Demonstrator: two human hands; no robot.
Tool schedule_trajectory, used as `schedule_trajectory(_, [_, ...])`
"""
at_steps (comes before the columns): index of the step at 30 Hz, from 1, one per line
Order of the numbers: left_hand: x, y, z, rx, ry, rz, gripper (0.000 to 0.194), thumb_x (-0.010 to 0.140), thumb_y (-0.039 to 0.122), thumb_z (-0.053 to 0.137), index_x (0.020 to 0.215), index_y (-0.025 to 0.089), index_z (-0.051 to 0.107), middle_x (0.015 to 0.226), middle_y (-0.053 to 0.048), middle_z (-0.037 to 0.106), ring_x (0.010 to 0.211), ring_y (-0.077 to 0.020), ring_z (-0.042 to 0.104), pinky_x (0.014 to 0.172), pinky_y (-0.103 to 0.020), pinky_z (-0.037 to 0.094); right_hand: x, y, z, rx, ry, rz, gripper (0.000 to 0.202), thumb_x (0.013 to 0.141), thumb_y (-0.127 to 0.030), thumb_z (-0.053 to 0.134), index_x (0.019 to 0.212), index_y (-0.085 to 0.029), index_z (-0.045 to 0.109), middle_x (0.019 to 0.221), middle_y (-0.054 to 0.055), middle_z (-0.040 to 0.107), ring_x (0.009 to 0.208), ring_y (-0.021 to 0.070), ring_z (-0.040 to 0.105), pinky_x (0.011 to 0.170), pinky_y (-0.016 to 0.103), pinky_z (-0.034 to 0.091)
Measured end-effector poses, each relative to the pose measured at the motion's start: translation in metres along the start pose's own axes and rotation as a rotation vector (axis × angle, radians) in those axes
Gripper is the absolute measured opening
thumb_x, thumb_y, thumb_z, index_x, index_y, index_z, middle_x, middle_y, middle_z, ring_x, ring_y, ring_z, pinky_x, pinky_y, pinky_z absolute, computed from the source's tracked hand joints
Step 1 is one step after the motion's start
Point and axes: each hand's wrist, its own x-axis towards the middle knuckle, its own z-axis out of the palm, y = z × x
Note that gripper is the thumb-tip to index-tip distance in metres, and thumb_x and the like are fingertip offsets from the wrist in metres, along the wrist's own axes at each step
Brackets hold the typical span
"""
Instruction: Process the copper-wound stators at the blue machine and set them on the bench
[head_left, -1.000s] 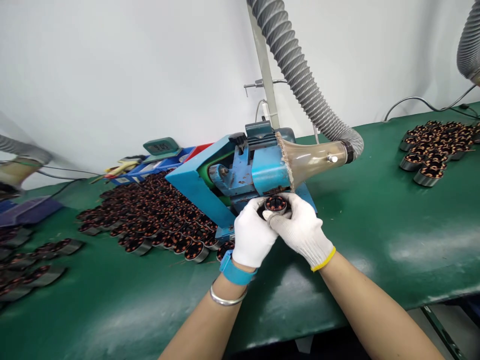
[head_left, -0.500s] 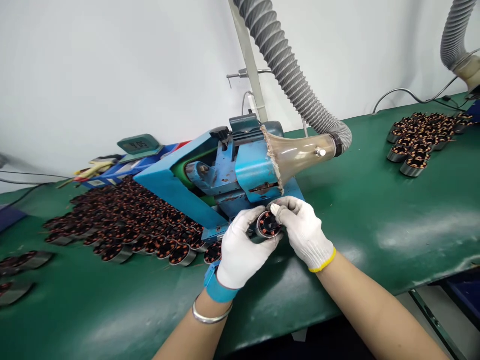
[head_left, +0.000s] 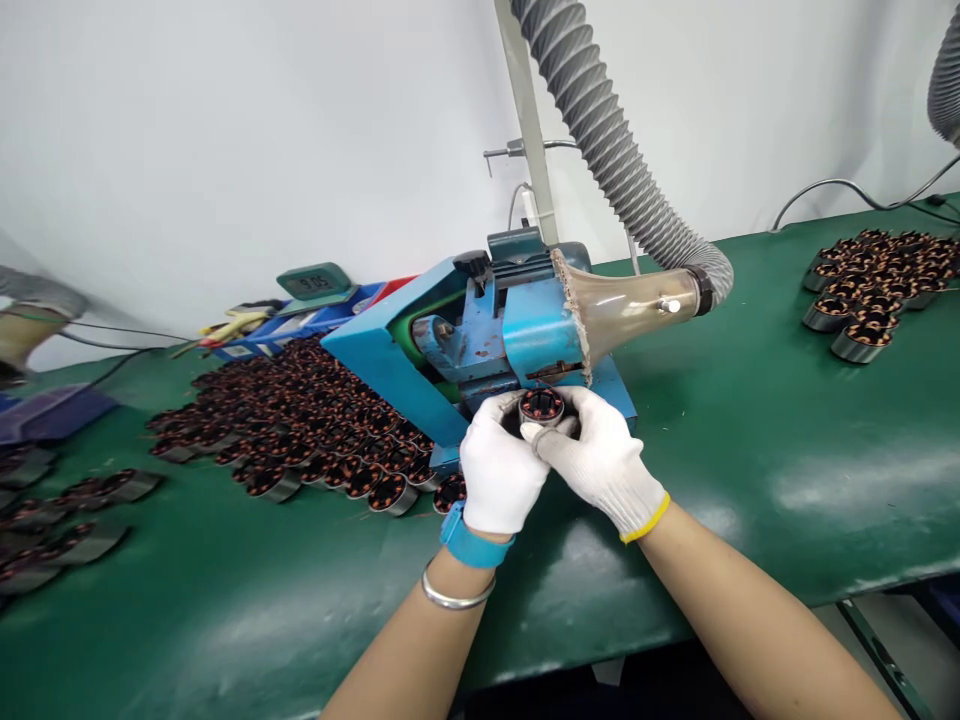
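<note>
A motor stator, a steel ring with copper windings and a black inside, is held between my two gloved hands. My left hand wraps its left side, and my right hand grips it from the right with the thumb across the front. Both gloves are white, and the fingertips behind the stator are hidden. Just beyond the hands stands the blue belt sanding machine, its slotted front close to the stator. A clear funnel is fixed to the machine's right side.
Many stators crowd the green table left of the machine; another group stands at the far right. A grey hose rises from the funnel. Behind the left group are a blue bin and a small digital display.
Both hands have brought the stator up closer to the machine's front, and it has tilted. My right thumb has moved from its top edge to its front. The view has shifted left.
</note>
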Motion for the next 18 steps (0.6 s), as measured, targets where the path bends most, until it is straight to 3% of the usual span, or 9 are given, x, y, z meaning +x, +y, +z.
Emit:
schedule_trajectory(10, [0.010, 0.015, 0.000, 0.015, -0.055, 0.040, 0.037, 0.059, 0.027, 0.075, 0.093, 0.017, 0.063, 0.088, -0.007, 0.073, 0.081, -0.0241, 0.068, 0.076, -0.036, 0.054, 0.006, 0.005, -0.001, 0.050, 0.035, -0.075, 0.035, 0.077, -0.032, 0.064, 0.108, -0.016, 0.063, 0.103, 0.008, 0.067, 0.101, 0.0238, 0.062, 0.092, 0.038, 0.049])
schedule_trajectory(18, [0.011, 0.005, 0.006, 0.037, -0.078, 0.073, 0.045, 0.057, 0.027, 0.078, 0.098, 0.016, 0.062, 0.095, -0.010, 0.071, 0.088, -0.0266, 0.067, 0.082, -0.040, 0.053, 0.006, 0.019, 0.000, 0.076, 0.074, -0.101, 0.041, 0.076, -0.034, 0.066, 0.111, -0.015, 0.060, 0.105, 0.009, 0.066, 0.098, 0.0241, 0.062, 0.088, 0.039, 0.051])
